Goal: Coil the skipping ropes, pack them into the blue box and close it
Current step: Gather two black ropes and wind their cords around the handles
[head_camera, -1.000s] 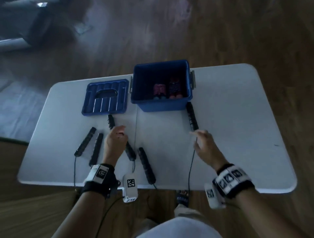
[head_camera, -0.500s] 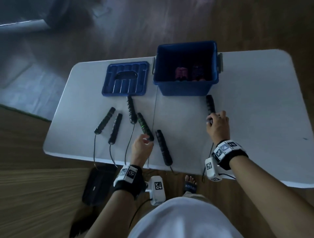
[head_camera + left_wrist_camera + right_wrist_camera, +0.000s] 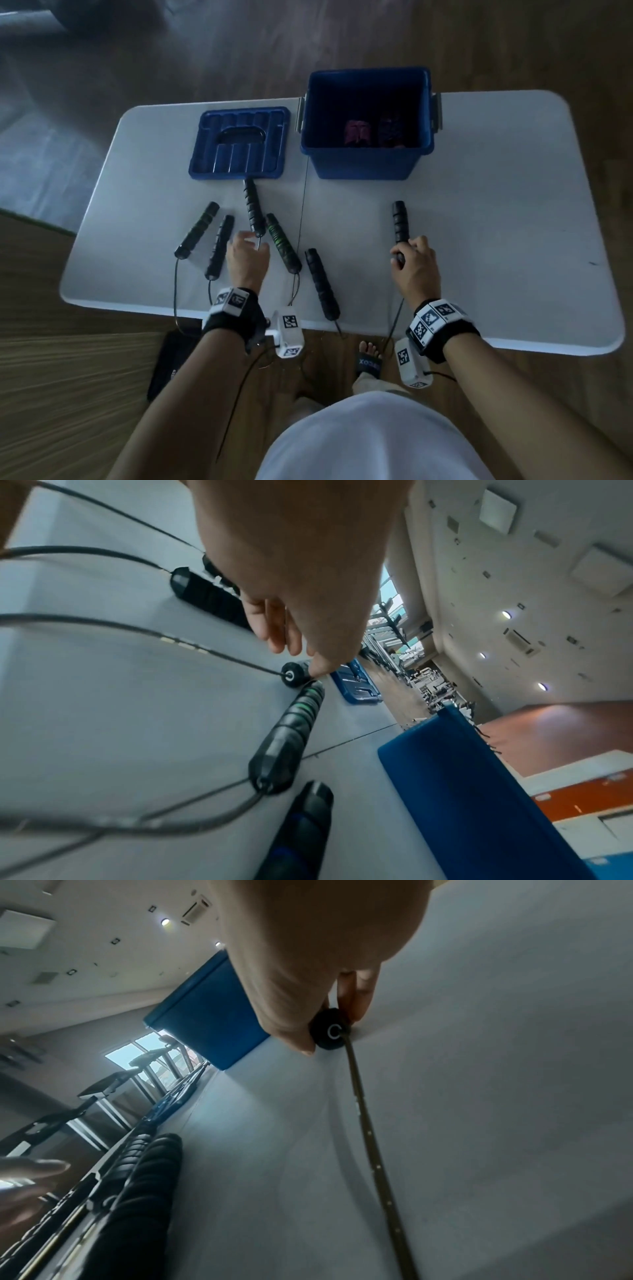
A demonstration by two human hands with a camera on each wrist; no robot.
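**Both hands on handles, box waiting open**

Your right hand (image 3: 412,265) curls round the near end of the lone handle (image 3: 400,222) at centre right of the head view; the right wrist view shows thumb and fingers pinching its end cap where the cord (image 3: 368,1131) leaves it. That grip probably suits lifting the handle and drawing the cord up off the floor for coiling.

Your left hand (image 3: 247,262) reaches to the cluster of handles at centre left. In the left wrist view one fingertip touches the end of a handle (image 3: 294,675) while the other fingers hang loosely curled, closed on nothing. It looks like a reach for the matching handle, though you cannot tell from these views which handles pair up.

The other handles (image 3: 219,245) lie fanned on the counter (image 3: 496,212), their cords trailing over the near edge, so no rope here is coiled yet.

The blue box (image 3: 366,161) stands open at upper centre. Inside, against its near wall, sit two dark bundles (image 3: 358,132), one pinkish, one purplish; what they are is unclear. The lid (image 3: 239,142) lies flat just left of the box, handle side up, within easy reach for closing.
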